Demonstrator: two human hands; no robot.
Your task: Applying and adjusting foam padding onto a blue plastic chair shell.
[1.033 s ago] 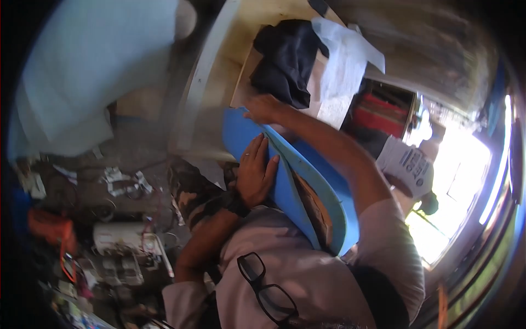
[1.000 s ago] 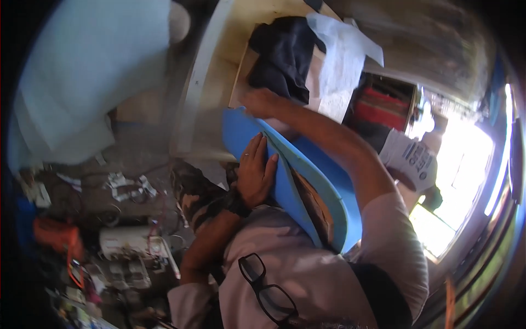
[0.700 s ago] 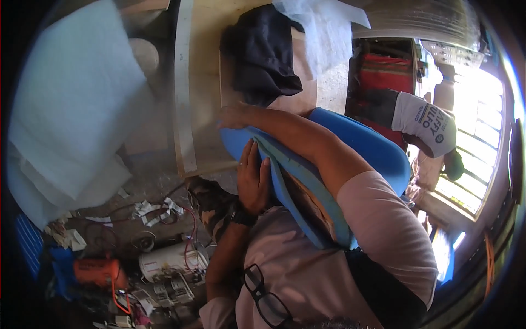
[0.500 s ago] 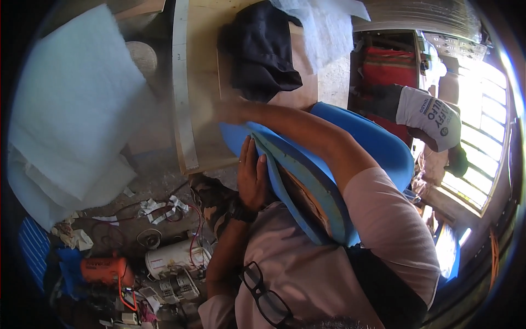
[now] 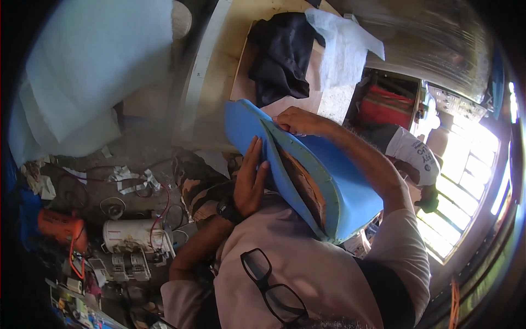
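A blue foam piece (image 5: 350, 164) stands tilted against my body, with a long opening along its near side. Inside the opening a brown board (image 5: 301, 183) shows between the foam edges. My left hand (image 5: 251, 181) lies against the near foam flap, fingers stretched out and pressed to its surface. At the upper end of the opening my right hand (image 5: 300, 120) has its fingers bent over the foam's edge, gripping it. A black cloth (image 5: 282, 55) lies crumpled on the worktable (image 5: 211, 82) beyond the foam.
White wadding sheets (image 5: 104, 60) hang at the left. An orange tank (image 5: 61, 227), a white cylinder (image 5: 131, 234) and hoses lie on the littered floor. White fleece (image 5: 342, 46) drapes over the table. Another person (image 5: 411, 156) bends near the bright window at the right.
My right hand has come back from over the table to the foam's upper edge. The foam has tilted, and its opening shows wider. My left hand stays on the flap.
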